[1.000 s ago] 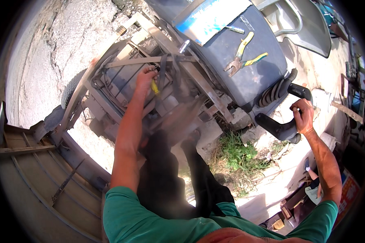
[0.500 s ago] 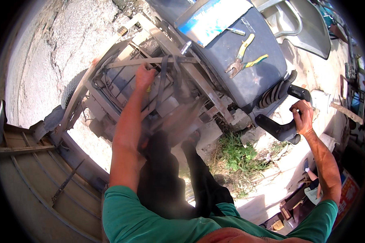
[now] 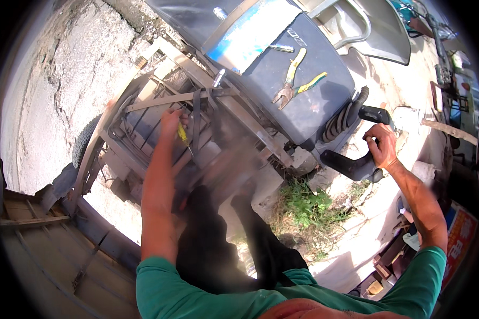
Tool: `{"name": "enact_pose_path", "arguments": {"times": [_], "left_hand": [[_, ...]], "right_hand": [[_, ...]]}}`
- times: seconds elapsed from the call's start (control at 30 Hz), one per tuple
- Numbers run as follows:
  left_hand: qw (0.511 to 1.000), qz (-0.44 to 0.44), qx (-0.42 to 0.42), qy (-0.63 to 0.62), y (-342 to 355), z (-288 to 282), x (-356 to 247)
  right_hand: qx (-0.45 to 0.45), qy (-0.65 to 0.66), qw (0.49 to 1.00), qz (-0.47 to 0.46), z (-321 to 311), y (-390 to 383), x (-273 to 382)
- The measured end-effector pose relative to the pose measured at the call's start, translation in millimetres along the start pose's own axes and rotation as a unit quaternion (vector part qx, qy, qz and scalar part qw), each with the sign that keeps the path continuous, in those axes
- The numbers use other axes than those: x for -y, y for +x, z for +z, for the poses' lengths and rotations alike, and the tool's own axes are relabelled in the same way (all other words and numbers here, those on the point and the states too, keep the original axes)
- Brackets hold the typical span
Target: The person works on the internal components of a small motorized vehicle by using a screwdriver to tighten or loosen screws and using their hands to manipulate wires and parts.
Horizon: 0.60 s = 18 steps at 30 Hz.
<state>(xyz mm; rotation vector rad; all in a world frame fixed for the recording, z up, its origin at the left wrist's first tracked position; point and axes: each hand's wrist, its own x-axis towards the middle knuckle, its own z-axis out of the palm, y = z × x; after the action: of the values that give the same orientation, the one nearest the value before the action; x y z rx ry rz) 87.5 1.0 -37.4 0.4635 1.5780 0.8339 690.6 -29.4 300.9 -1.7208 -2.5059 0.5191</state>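
While your left hand (image 3: 170,122) has its fingers clamped on a yellow-handled screwdriver (image 3: 183,133) within the metal frame (image 3: 188,69), a flat crossbar (image 3: 151,104) passes just beyond and dark straps (image 3: 196,116) hang close beside; your right hand (image 3: 382,145) curls its fingers around a black curved pipe (image 3: 348,165); a ribbed hose (image 3: 346,115) stands near it; yellow-handled pliers (image 3: 285,94) lie on the grey cover (image 3: 327,64), weeds (image 3: 308,206) below.

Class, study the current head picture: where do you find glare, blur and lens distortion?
Head view: glare whitens parts of the blue-and-white sheet and the pale ground; a murky smear veils the dark trousers, while the pliers look fairly crisp; the ribbed panel at lower left shows bent lines.
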Motion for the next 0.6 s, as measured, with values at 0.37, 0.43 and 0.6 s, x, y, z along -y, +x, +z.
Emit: {"name": "enact_pose_path", "arguments": {"times": [0.37, 0.43, 0.6], "left_hand": [[0.897, 0.244, -0.053, 0.366, 11.3, -25.3, 15.2], [0.887, 0.288, -0.057, 0.357, 13.4, -34.2, 15.8], [0.987, 0.064, 0.004, 0.148, 25.1, -35.1, 22.4]], "right_hand": [[0.007, -0.015, 1.0, -0.005, -2.3, 0.8, -10.7], [0.003, -0.012, 1.0, -0.013, -0.7, 6.8, -7.0], [0.012, -0.017, 1.0, -0.008, -2.4, 11.4, 0.1]]}}
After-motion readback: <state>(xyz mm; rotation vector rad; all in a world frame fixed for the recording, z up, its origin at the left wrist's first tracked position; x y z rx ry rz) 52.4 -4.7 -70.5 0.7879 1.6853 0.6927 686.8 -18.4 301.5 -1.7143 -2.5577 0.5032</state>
